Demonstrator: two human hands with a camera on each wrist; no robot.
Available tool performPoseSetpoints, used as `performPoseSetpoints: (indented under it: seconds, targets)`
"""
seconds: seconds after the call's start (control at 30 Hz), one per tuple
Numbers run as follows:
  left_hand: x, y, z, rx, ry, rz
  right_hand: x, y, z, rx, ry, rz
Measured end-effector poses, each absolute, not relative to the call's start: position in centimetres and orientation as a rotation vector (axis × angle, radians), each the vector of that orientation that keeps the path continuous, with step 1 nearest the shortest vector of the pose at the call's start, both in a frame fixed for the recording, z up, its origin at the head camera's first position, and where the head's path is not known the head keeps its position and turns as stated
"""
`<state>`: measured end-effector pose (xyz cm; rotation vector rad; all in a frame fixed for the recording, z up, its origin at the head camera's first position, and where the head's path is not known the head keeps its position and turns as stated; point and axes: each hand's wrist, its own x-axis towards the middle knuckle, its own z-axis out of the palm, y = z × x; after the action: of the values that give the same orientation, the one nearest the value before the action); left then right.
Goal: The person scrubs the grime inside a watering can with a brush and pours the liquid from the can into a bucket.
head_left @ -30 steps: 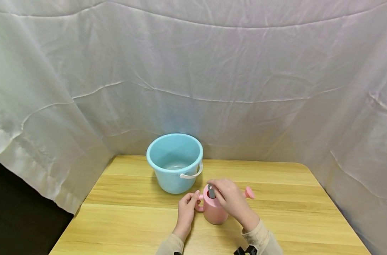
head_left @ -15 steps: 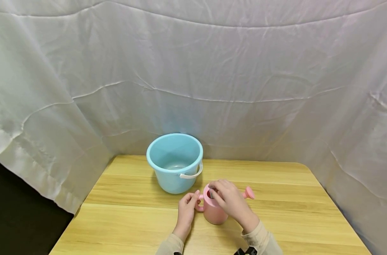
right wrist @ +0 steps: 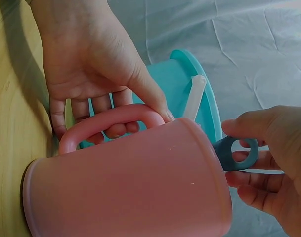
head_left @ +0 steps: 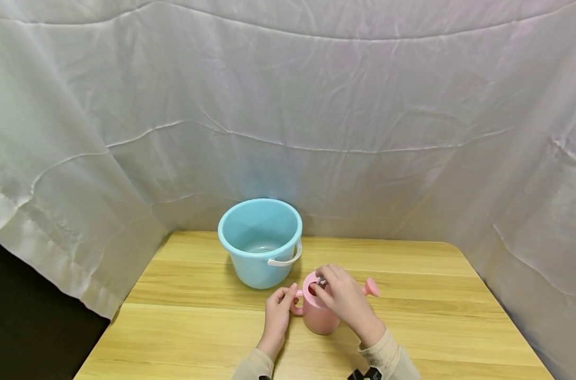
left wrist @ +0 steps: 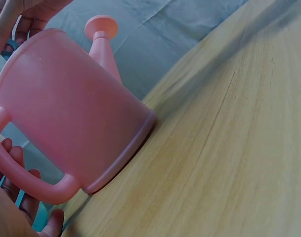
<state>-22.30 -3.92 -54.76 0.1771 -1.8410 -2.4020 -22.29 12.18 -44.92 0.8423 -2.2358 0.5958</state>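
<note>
A pink watering can (head_left: 320, 320) stands upright on the wooden table, its spout pointing right. My left hand (head_left: 276, 312) holds its handle (right wrist: 101, 121), thumb on top near the rim and fingers curled behind it. Over the can's top opening, my right hand (head_left: 343, 296) pinches a grey-blue tool by its ring-shaped end (right wrist: 223, 153). That ring shows between thumb and fingers in the right wrist view. The tool's lower part is hidden inside the can, so I cannot tell its kind.
A light blue bucket (head_left: 261, 273) with a white handle (head_left: 286, 262) stands behind and left of the can. Light grey curtains (head_left: 316, 105) enclose the back and sides of the table (head_left: 188, 338).
My right hand has shifted and risen slightly at the can's opening, and the tool's grey end now sits farther right between the fingers. The left hand and the can stay in place.
</note>
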Motion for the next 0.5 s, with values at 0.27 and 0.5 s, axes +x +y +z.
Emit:
performPoseSetpoints:
  seconds: [0.27, 0.5]
  targets:
    - [-22.3, -3.9, -54.8, 0.181, -1.847, -2.401, -22.5, 12.1, -44.4, 0.873, -2.157, 0.685]
    - [-22.3, -3.9, -54.8, 0.175, -1.847, -2.398, -22.4, 12.2, -43.6, 0.891, -2.075, 0.781]
